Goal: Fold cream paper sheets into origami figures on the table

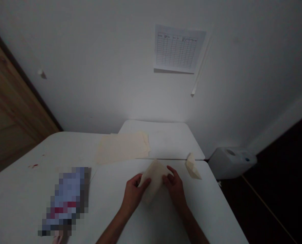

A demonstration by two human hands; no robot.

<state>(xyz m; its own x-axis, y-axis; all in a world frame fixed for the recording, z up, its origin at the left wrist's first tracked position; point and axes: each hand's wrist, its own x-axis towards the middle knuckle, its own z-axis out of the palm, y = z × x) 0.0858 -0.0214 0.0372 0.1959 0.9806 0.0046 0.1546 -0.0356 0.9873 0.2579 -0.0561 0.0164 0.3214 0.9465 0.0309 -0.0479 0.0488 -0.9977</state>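
My left hand (134, 196) and my right hand (175, 188) grip a folded piece of cream paper (153, 179) from either side, just above the white table (110, 200). Its lower corner hangs down between my hands. To the right of my right hand lies a smaller folded cream paper piece (192, 166), standing apart from both hands. A flat, creased cream paper sheet (123, 148) lies farther ahead, across the join between two tables.
A pixelated, blurred object (65, 200) lies at the table's left. Red marks (33, 166) stain the tabletop. A second white table (172, 139) abuts the far edge, and a white plastic container (231, 162) stands beyond the right corner. A wooden door (11, 101) is at left.
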